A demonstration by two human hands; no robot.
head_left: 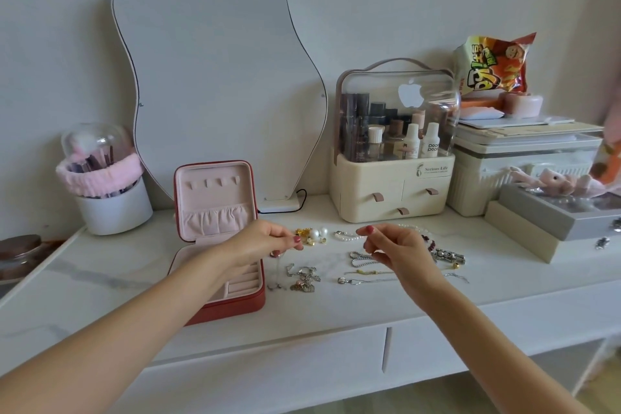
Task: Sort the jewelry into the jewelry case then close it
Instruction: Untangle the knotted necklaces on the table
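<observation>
Left hand [268, 242]: thumb and forefinger pinched nearly closed, other fingers curled under. A thin chain [278, 270] hangs from that pinch down to the tabletop; too fine to say more. Right hand [396, 250]: thumb and forefinger tips also pinched together, raised above the jewelry; can't tell what, if anything, is in that pinch. Both hands have red-painted nails.

Under and between the hands, loose on the white marble-look tabletop [336, 309]: gold bits with round pearl earrings [314, 235], a short pearl bracelet [349, 236], a tangled silver chain cluster [304, 277], a beaded silver chain [361, 259], a thin pendant necklace [363, 280], a chunky metal charm piece [448, 257] partly behind the right hand.

Jewelry case [232, 299]: red shell, pale pink soft lining, open, lid standing upright with a gathered pocket and small hooks. It sits just left of the loose pile; left wrist crosses over its tray. Visible compartments look bare.

Behind: wavy-edged mirror [215, 77], cream cosmetics organiser [391, 178] with clear dome, brush holder [107, 185] with fluffy pink band.
</observation>
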